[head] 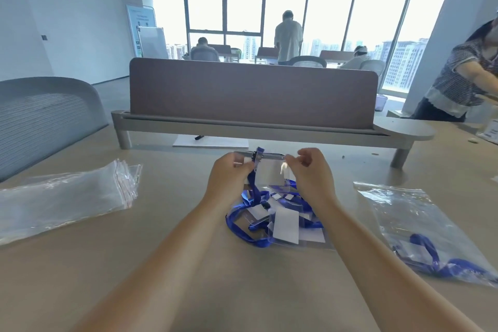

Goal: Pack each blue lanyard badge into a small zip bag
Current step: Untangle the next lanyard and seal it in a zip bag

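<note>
Both my hands hold one clear badge holder (269, 174) with a white card above the table. My left hand (231, 178) pinches its left top edge beside the black clip; my right hand (310, 175) pinches the right top edge. Its blue lanyard (254, 191) hangs down into a pile of badges and blue lanyards (277, 221) lying just below my hands. A stack of small zip bags (62, 197) with red seal lines lies to the left. On the right lies a zip bag with a blue lanyard badge inside (420, 240).
A brown desk divider (253, 91) on a grey rail crosses the table behind my hands, with a sheet of paper and a pen (210, 141) under it. A grey chair back (45, 113) stands at left. A person (463, 75) works at the right table end.
</note>
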